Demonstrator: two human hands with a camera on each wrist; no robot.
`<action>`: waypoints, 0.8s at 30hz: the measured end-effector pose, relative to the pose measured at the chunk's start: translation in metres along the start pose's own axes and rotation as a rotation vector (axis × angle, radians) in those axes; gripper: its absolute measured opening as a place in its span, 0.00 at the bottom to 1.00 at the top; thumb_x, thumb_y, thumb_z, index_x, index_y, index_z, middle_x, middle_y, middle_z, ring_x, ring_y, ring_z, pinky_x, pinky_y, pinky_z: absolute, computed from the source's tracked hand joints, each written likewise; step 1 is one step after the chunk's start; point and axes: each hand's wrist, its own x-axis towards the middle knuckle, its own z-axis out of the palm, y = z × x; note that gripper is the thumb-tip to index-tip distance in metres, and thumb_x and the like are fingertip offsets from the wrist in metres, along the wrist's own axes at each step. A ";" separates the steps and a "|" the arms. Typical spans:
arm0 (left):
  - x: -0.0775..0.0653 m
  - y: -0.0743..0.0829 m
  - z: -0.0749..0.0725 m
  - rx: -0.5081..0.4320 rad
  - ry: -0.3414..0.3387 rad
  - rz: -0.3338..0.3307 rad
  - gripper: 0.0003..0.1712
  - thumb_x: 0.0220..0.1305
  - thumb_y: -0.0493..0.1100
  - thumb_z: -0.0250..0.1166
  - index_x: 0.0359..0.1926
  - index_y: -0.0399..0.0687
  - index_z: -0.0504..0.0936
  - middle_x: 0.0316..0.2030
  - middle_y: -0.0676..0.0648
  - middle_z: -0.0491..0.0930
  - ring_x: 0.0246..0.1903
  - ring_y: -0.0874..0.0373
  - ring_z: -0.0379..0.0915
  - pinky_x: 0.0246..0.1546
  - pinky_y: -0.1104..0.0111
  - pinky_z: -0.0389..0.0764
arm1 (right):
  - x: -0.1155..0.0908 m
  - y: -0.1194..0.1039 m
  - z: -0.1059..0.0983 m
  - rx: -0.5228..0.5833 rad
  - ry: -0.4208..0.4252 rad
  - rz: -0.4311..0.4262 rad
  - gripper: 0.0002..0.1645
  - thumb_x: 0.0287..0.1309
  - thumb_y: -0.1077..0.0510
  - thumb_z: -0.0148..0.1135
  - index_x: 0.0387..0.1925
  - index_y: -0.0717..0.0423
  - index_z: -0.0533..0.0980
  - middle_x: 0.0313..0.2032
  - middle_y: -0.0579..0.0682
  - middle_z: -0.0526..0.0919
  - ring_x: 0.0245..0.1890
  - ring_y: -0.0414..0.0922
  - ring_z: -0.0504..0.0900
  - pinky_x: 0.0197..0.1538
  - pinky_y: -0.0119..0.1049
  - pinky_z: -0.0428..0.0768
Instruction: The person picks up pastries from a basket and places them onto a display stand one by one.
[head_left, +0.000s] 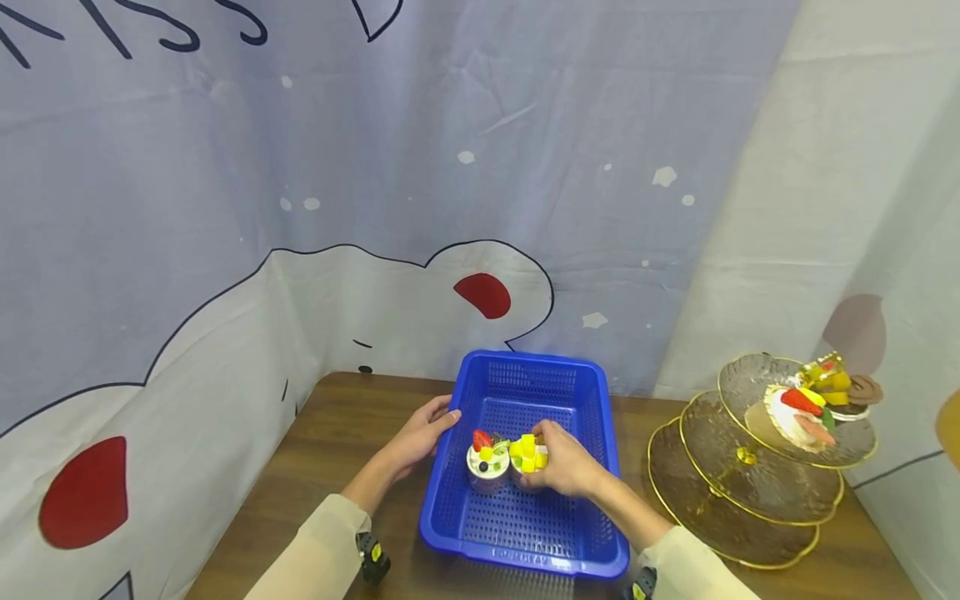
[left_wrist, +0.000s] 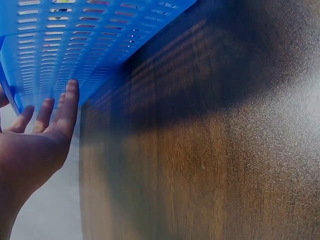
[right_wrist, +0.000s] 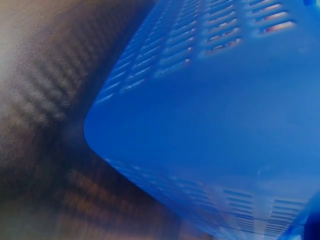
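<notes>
Backdrop hangs behind everything. Wood table below it. Stand, three gold-rimmed tiers, at right, well apart from the basket; desserts on its top tier sit crowded at the outer side. Blue basket in the middle, slotted walls; the right wrist view shows only its outside, no hand.

Left hand at the basket's left side: thumb at the rim, fingers extended and loose along the outer wall, no firm hold showing. Right hand reaches inside and pinches the yellow cup between thumb and fingers, near its top. Can't tell if that cup touches the basket floor. Berry cup stands upright inside, just left of it; contact between them unclear.

Risks, my judgement: high pinch close to the loose-looking yellow cubes, so a finger could knock some off or dislodge them. Cups so close that a sideways move could tip the berry cup. Slack left hand means a bump on the wall could slide the basket. Smallest bits, strawberry and blueberry, could drop if their cup gets nudged.
</notes>
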 end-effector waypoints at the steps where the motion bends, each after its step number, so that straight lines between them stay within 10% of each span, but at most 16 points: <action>1: 0.000 0.000 0.000 -0.001 -0.002 0.000 0.32 0.82 0.48 0.58 0.78 0.40 0.64 0.71 0.30 0.70 0.55 0.43 0.83 0.48 0.50 0.89 | 0.000 0.000 0.000 -0.006 0.004 0.001 0.43 0.38 0.57 0.89 0.55 0.63 0.75 0.55 0.63 0.81 0.55 0.59 0.81 0.61 0.58 0.81; 14: 0.002 0.001 -0.001 0.000 -0.014 0.000 0.31 0.83 0.47 0.57 0.78 0.39 0.63 0.71 0.30 0.70 0.54 0.44 0.83 0.48 0.51 0.90 | 0.000 -0.009 -0.005 -0.099 -0.002 0.018 0.42 0.36 0.59 0.89 0.53 0.64 0.75 0.54 0.63 0.83 0.55 0.60 0.82 0.63 0.58 0.81; 24: 0.001 0.003 0.000 0.005 -0.010 -0.004 0.31 0.83 0.46 0.57 0.78 0.39 0.63 0.70 0.30 0.72 0.53 0.44 0.84 0.47 0.51 0.90 | -0.010 -0.025 -0.027 -0.103 0.054 -0.043 0.38 0.35 0.56 0.89 0.49 0.60 0.77 0.41 0.48 0.81 0.40 0.44 0.78 0.45 0.42 0.82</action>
